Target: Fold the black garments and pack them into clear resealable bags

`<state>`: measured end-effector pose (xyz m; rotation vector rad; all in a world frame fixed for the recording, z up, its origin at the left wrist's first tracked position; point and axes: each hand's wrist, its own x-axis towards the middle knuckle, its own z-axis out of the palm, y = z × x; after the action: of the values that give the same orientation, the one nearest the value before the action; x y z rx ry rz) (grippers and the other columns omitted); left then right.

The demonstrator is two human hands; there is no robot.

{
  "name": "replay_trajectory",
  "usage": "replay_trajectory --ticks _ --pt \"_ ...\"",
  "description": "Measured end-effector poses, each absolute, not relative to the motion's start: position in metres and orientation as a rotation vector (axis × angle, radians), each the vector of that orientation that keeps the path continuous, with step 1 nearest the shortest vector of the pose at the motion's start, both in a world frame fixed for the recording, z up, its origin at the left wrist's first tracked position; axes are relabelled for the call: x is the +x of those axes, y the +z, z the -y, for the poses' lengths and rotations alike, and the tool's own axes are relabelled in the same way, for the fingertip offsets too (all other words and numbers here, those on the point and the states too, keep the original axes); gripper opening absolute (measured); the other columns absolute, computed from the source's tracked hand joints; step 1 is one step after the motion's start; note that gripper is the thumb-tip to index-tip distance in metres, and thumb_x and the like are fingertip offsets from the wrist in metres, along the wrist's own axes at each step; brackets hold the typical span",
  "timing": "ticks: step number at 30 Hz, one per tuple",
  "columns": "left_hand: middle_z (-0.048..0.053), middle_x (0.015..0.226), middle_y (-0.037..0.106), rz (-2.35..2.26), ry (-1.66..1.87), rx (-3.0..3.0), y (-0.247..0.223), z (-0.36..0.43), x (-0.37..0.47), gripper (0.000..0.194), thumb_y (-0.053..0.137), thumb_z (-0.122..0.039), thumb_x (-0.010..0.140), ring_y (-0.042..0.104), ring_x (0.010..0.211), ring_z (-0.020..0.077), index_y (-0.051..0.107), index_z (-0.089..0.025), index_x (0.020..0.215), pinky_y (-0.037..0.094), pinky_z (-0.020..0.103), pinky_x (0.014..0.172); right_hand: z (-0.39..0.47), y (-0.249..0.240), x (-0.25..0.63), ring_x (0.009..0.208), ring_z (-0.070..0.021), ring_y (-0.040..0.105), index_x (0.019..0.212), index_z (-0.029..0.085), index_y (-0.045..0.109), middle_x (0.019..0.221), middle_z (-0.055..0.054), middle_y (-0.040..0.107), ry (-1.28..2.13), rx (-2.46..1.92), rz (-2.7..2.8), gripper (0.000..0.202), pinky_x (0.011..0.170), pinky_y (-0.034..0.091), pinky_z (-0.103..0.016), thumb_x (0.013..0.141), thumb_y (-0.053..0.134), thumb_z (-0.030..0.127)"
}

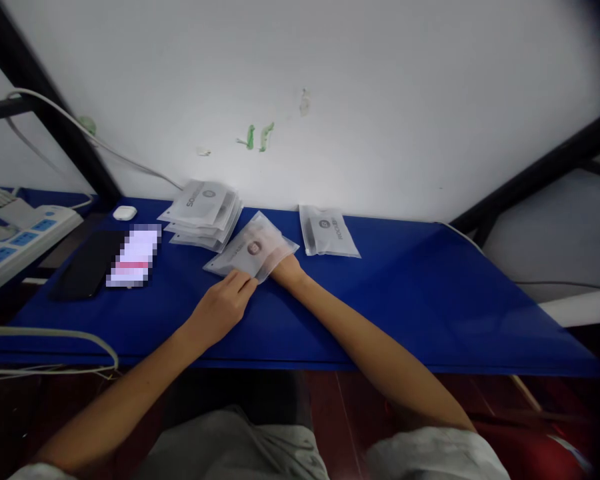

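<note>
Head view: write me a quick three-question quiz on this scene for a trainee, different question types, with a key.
1. Which of the person's hands shows partly through the translucent pouch: A) left only, B) right only, C) both?
2. True or false: in the picture, the stack of pouches lies to the left of the lone pouch.
3. Fill in: the small white case lies on a ____ tabletop.

Key: 1. B; the right hand shows partly through it, while the left hand is at its near edge. 2. True. 3. Blue.
</note>
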<state>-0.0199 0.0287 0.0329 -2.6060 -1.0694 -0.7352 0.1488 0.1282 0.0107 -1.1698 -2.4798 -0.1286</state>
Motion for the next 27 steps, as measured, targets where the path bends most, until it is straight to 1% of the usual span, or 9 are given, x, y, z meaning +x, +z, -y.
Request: replay_trajectory --ticks 3,7,10,12,16,18,21,25,27 --pt "0.009 0.091 0.064 1.16 -0.773 -2.576 0.03 -0.029 -0.026 0.027 0.035 -0.007 0.093 0.06 0.085 0.0184 0.06 -0.011 0.103 0.055 0.032 0.077 -0.119 0.009 0.162 0.13 -0.0246 0.046 0.132 0.012 0.049 0.134 -0.014 0.056 -0.099 -1.226 2.444 0.042 0.111 0.036 -0.041 0.091 0.047 0.015" --pt "0.007 0.089 0.063 1.248 -0.746 -2.6 0.027 -0.03 -0.029 0.026 0.036 -0.008 0.093 0.059 0.083 0.0183 0.06 -0.014 0.103 0.055 0.032 0.075 -0.088 0.015 0.175 0.128 -0.0303 0.047 0.136 0.011 0.044 0.134 -0.017 0.054 -0.039 -1.189 2.471 0.063 0.106 0.041 -0.048 0.08 0.064 0.033" --pt "0.007 0.089 0.062 1.262 -0.734 -2.587 0.026 -0.03 -0.028 0.026 0.037 -0.008 0.093 0.058 0.083 0.0185 0.06 -0.014 0.102 0.054 0.031 0.073 -0.064 0.02 0.177 0.122 -0.0298 0.053 0.134 0.013 0.046 0.129 -0.018 0.058 0.033 -1.163 2.49 0.053 0.098 0.046 -0.05 0.087 0.057 0.036" --pt "0.007 0.088 0.062 1.263 -0.728 -2.575 0.025 -0.03 -0.028 0.026 0.037 -0.007 0.092 0.058 0.083 0.0187 0.06 -0.014 0.103 0.054 0.031 0.073 -0.052 0.023 0.177 0.117 -0.0296 0.056 0.132 0.01 0.047 0.123 -0.019 0.061 -0.04 -1.169 2.518 0.046 0.092 0.05 -0.049 0.093 0.049 0.034" --pt "0.008 0.089 0.063 1.247 -0.723 -2.576 0.027 -0.03 -0.029 0.027 0.037 -0.006 0.092 0.058 0.082 0.0186 0.061 -0.012 0.103 0.054 0.031 0.073 -0.033 0.026 0.179 0.112 -0.0265 0.058 0.129 0.007 0.052 0.121 -0.019 0.062 -0.356 -1.077 2.565 0.037 0.09 0.052 -0.042 0.096 0.039 0.015" --pt "0.008 0.089 0.063 1.253 -0.711 -2.574 0.029 -0.03 -0.03 0.028 0.037 -0.006 0.092 0.058 0.082 0.0186 0.062 -0.012 0.102 0.054 0.032 0.074 -0.025 0.029 0.183 0.103 -0.0233 0.061 0.126 0.01 0.056 0.115 -0.016 0.065 -0.456 -1.0 2.555 0.037 0.085 0.053 -0.037 0.094 0.038 0.009" --pt "0.008 0.088 0.064 1.291 -0.652 -2.56 0.032 -0.029 -0.032 0.028 0.038 -0.008 0.092 0.058 0.082 0.019 0.063 -0.014 0.102 0.054 0.034 0.074 -0.02 0.034 0.192 0.09 -0.0216 0.063 0.119 0.013 0.061 0.099 -0.013 0.068 -0.484 -1.018 2.448 0.031 0.075 0.054 -0.035 0.094 0.045 0.016" --pt "0.01 0.097 0.064 1.343 -0.578 -2.569 0.031 -0.028 -0.036 0.027 0.043 -0.01 0.09 0.058 0.088 0.0227 0.063 -0.014 0.109 0.053 0.037 0.076 -0.023 0.037 0.207 0.112 -0.0293 0.056 0.121 0.014 0.06 0.12 -0.018 0.061 -0.336 -1.198 2.352 0.034 0.088 0.051 -0.046 0.092 0.051 0.03" --pt "0.012 0.106 0.064 1.355 -0.561 -2.605 0.029 -0.029 -0.038 0.03 0.047 -0.011 0.089 0.058 0.096 0.0251 0.06 -0.014 0.116 0.053 0.039 0.078 -0.025 0.035 0.215 0.117 -0.029 0.054 0.125 0.016 0.058 0.127 -0.017 0.058 -0.218 -1.218 2.418 0.036 0.092 0.049 -0.048 0.093 0.051 0.031"
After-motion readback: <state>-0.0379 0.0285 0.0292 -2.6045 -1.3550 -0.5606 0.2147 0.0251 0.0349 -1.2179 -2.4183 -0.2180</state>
